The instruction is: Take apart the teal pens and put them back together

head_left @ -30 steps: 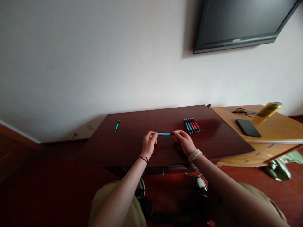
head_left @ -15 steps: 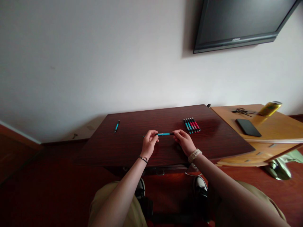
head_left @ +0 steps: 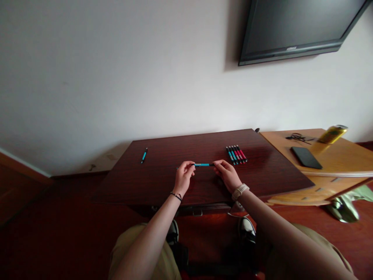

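Note:
A blue and black pen (head_left: pixel 202 165) is held level between my two hands over the dark wooden table (head_left: pixel 163 186). My left hand (head_left: pixel 185 173) pinches its left end, and my right hand (head_left: pixel 224 172) pinches the black right end. Farther right, a row of blue and red pens (head_left: pixel 236 154) lies side by side on the table. Over to the left, a single blue pen (head_left: pixel 144 155) rests alone, pointing away from me. The fingers hide both tips of the held pen.
A lighter wooden cabinet (head_left: pixel 279 146) adjoins the table on the right. It bears a black phone (head_left: pixel 305 157), a thin black cable (head_left: pixel 298 137) and a yellow can (head_left: pixel 333 134). A television (head_left: pixel 297 31) hangs on the wall, upper right.

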